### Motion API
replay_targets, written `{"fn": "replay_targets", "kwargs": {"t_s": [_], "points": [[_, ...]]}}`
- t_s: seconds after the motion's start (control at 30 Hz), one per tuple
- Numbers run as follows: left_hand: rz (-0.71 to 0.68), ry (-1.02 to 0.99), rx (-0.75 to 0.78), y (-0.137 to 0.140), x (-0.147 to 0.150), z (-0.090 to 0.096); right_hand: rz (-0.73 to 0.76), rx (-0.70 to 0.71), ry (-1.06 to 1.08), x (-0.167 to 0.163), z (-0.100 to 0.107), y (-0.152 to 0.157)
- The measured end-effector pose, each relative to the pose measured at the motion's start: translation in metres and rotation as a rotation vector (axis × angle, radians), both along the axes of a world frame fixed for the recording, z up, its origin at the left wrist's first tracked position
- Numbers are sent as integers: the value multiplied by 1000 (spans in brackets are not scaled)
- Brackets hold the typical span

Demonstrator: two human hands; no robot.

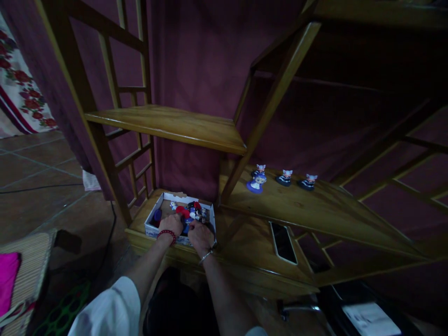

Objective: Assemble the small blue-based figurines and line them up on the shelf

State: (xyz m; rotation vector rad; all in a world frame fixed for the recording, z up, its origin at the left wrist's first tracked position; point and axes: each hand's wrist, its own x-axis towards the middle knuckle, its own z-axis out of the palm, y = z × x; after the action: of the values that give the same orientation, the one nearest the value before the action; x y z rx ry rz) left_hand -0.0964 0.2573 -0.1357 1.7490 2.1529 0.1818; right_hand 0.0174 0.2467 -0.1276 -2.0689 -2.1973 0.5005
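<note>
Both my hands are inside a shallow open cardboard box [151, 230] on the lower left shelf, among several small figurines [196, 210] in red, blue, white and black. My left hand [171, 225], with a red bead bracelet on its wrist, has its fingers bent down at a red piece [182, 211]. My right hand [201, 235], with a silvery bracelet, curls its fingers beside a blue piece. The fingertips of both hands are too small and dark to show what they grip. A dark blue round piece [157, 215] lies at the box's left side.
On the middle shelf [297, 210] to the right stand a purple-and-white figurine [257, 182] and several dark-based ones [286, 177]. A phone [283, 242] lies on the lower board. Above the box juts a wooden shelf [168, 123], with a slanting post [269, 112] to its right.
</note>
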Motion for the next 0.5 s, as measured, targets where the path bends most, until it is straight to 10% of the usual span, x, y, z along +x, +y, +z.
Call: {"fn": "replay_targets", "kwargs": {"t_s": [0.3,0.5], "points": [[-19,-104,-27,11,-11,-17,20,207,-6,2,-8,-9],[-21,-160,-36,20,-19,-27,31,97,35,4,-3,-3]]}}
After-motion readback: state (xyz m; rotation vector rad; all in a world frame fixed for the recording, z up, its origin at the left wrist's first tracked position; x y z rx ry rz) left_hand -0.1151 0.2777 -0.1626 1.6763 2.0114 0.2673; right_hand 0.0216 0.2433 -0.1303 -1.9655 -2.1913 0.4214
